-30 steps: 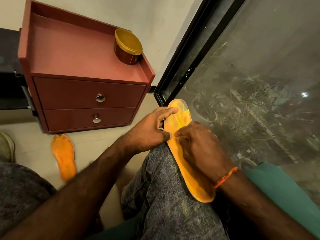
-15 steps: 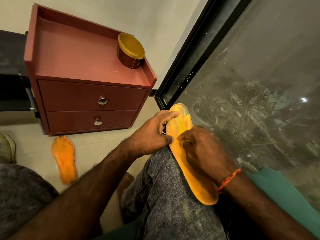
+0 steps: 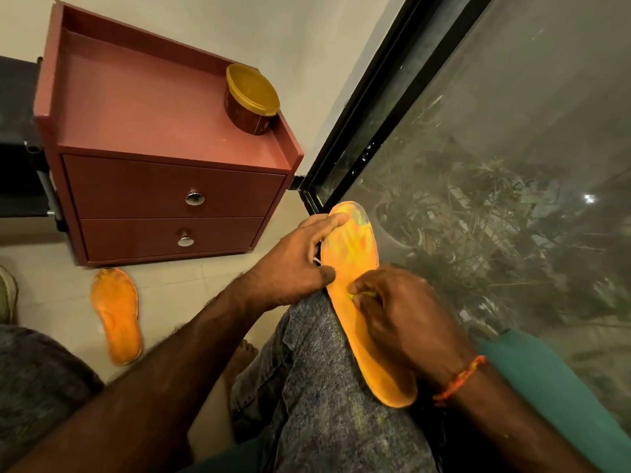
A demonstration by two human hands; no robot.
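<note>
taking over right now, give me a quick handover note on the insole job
Left hand: grips the insole by its toe-end edge, steadying it on the knee.
Right hand: pinches a small yellow bit against the insole's middle; I cannot tell what it is.
Done: yellow smears cover the toe half.
Left: probably the heel end, which shows plain orange, then the second insole on the floor.
Tub: lid on, standing on the cabinet.
</note>
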